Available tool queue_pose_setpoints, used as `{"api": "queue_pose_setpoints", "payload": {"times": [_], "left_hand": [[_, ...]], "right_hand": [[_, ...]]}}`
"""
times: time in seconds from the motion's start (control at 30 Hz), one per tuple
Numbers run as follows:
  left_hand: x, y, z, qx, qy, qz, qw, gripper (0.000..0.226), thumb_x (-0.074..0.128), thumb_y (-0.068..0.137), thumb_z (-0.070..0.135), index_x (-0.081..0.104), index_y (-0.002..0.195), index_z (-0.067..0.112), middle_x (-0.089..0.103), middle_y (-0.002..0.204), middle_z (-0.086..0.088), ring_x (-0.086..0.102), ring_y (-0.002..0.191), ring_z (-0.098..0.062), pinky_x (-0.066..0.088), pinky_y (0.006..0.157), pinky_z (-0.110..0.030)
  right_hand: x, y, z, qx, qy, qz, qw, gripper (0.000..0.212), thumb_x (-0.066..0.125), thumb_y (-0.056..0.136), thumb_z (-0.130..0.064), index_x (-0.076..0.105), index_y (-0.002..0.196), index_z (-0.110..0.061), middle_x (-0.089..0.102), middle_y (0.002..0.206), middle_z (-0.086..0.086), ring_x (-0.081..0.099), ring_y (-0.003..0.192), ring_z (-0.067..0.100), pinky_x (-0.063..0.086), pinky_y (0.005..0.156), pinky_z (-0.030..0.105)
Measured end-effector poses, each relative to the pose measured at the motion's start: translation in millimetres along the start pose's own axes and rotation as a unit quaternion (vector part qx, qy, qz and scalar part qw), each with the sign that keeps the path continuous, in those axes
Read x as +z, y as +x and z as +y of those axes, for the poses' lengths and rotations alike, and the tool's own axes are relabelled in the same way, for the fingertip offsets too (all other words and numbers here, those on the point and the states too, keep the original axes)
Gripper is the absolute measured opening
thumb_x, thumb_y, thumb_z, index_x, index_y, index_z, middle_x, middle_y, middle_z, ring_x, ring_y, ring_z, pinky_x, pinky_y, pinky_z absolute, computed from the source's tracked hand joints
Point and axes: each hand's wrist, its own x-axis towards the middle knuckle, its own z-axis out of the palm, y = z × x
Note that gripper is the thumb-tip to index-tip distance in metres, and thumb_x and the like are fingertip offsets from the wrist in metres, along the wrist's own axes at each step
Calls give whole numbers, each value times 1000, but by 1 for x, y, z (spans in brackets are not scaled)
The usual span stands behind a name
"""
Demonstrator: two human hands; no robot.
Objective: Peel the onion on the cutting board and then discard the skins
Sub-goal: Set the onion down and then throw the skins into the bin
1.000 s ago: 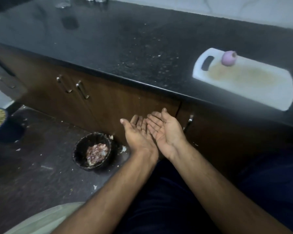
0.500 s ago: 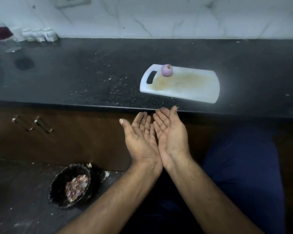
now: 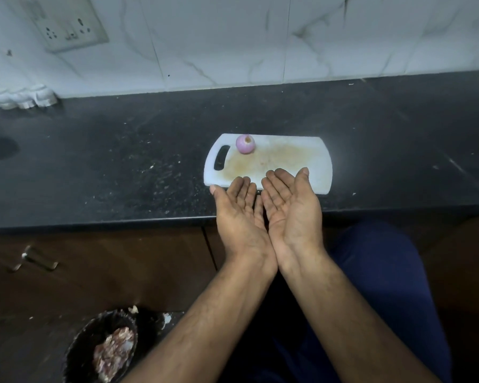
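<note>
A small peeled purple onion (image 3: 245, 144) sits on the white cutting board (image 3: 293, 150), close to its handle slot at the far left. My left hand (image 3: 239, 214) and my right hand (image 3: 289, 207) are held side by side, palms up, fingers spread, with nothing in them. They hover over the counter's front edge, their fingertips overlapping the board's near edge. On the floor at the lower left stands a black bin (image 3: 79, 352) holding a heap of pinkish onion skins (image 3: 114, 355).
The board lies on a dark speckled counter (image 3: 122, 167) against a white marble-tiled wall with a socket plate (image 3: 67, 22). Small white containers (image 3: 22, 96) stand at the back left. Brown cabinet doors with metal handles (image 3: 36, 261) are below the counter.
The view has swung from the floor bin up to the counter. Both hands, still open and palms up, have risen from in front of the cabinet to the board's near edge.
</note>
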Motion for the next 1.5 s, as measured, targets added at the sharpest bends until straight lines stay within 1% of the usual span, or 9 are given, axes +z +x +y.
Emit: {"api": "queue_pose_setpoints", "payload": {"times": [0.23, 0.33, 0.47, 0.57, 0.67, 0.9, 1.0, 1.2, 1.5], "left_hand": [[19, 41, 2, 26, 38, 21, 999, 59, 36, 111, 50, 62, 136, 4, 67, 135, -9, 62, 130, -18, 44, 118, -35], [20, 67, 7, 46, 90, 30, 994, 44, 43, 112, 39, 65, 133, 8, 70, 131, -4, 64, 128, -16, 48, 113, -30], [14, 98, 15, 109, 205, 30, 972, 23, 55, 108, 25, 70, 123, 17, 73, 120, 7, 67, 111, -7, 53, 83, -11], [6, 120, 19, 144, 270, 18, 952, 21, 56, 107, 23, 69, 123, 21, 72, 129, 6, 66, 121, -10, 53, 100, -23], [-5, 136, 22, 210, 382, -13, 900, 24, 57, 105, 25, 69, 126, 22, 73, 126, 9, 66, 120, -6, 52, 108, -33], [-11, 151, 21, 258, 696, -68, 666, 47, 60, 102, 31, 56, 143, 7, 58, 148, -6, 52, 134, -25, 39, 116, -44], [-12, 151, 14, 266, 744, -87, 606, 53, 60, 101, 33, 51, 145, 5, 53, 152, -9, 50, 138, -26, 40, 115, -40], [-13, 149, 12, 276, 747, -93, 597, 64, 63, 100, 37, 43, 151, 4, 48, 156, -10, 44, 142, -24, 38, 113, -34], [-10, 153, 6, 275, 756, -163, 571, 62, 61, 99, 46, 50, 146, 7, 48, 150, -7, 45, 139, -21, 43, 112, -35]], "right_hand": [[5, 50, -3, -27, -30, 18, 999, 59, 38, 106, -49, 55, 138, -2, 62, 137, 11, 59, 128, 20, 43, 113, 33], [1, 80, -3, -89, -173, 38, 980, 37, 48, 105, -30, 64, 121, 0, 72, 114, 9, 68, 110, 21, 52, 101, 28], [-3, 117, -7, -186, -503, 26, 844, 29, 52, 102, -31, 67, 122, -18, 70, 115, -8, 64, 106, 9, 49, 90, 24], [-5, 139, -9, -197, -635, 7, 747, 34, 56, 101, -27, 61, 132, -14, 62, 127, 0, 62, 110, 15, 44, 92, 21], [-4, 153, -6, -213, -679, 11, 702, 32, 67, 96, -29, 66, 125, -15, 58, 122, -2, 63, 102, 14, 49, 93, 25], [-3, 164, -4, -217, -670, 41, 709, 14, 81, 84, -25, 73, 93, -19, 54, 87, -18, 62, 81, 3, 40, 63, 12], [-1, 166, -3, -234, -671, 41, 703, 10, 81, 83, -23, 72, 83, -19, 52, 78, -18, 58, 73, -2, 34, 57, 9], [-4, 159, 5, -285, -713, 38, 640, 13, 71, 89, -23, 64, 77, -21, 48, 95, -14, 51, 91, 9, 43, 57, 24], [-20, 175, -20, -290, -650, 55, 700, 17, 67, 96, -27, 73, 101, -12, 52, 105, -7, 56, 80, 5, 45, 75, 20]]}}
